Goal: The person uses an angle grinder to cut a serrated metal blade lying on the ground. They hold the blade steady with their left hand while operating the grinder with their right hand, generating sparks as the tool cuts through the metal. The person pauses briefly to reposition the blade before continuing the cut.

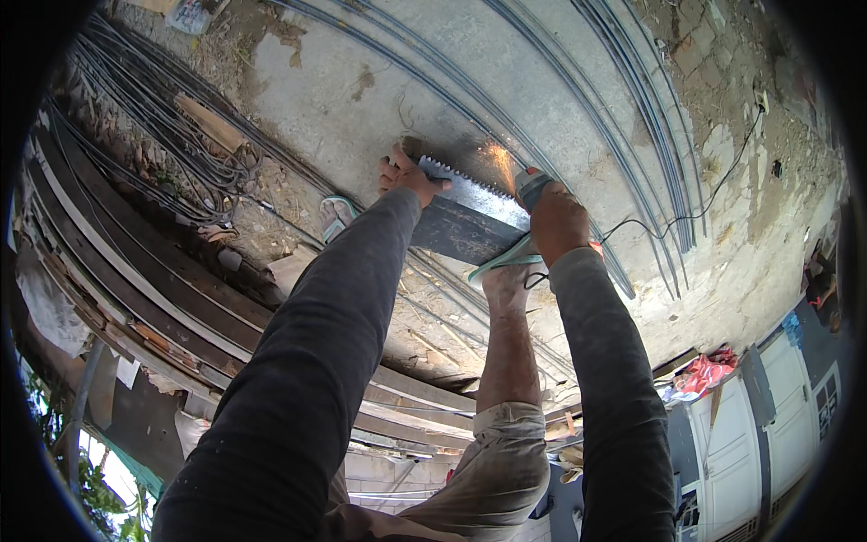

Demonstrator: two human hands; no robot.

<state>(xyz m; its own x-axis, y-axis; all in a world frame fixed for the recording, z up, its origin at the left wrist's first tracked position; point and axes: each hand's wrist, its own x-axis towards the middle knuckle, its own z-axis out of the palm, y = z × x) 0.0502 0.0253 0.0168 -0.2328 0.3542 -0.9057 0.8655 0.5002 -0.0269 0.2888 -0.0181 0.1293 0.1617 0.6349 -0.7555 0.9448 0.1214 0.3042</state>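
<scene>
Steel strip (465,217) is getting notched: left hand (406,176) gripping its toothed end, right hand (555,217) clamped round the sparking angle grinder (528,185), foot (506,280) pinning it on the concrete floor (343,99). Next tooth probably needs steady alignment.

Both sleeves (325,343) are dark charcoal, and the shorts (506,452) are dusty beige. The toothed metal strip (470,194) is shiny grey above a dark steel bar (456,235). The sandal straps (501,260) are pale green. Orange sparks (499,158) glow at the far end, over pale grey concrete (361,99).

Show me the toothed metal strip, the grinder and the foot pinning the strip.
toothed metal strip (474,194), head view, bright face below the teeth.
grinder (529,183), head view, grey body.
foot (506,285), head view, instep.
</scene>
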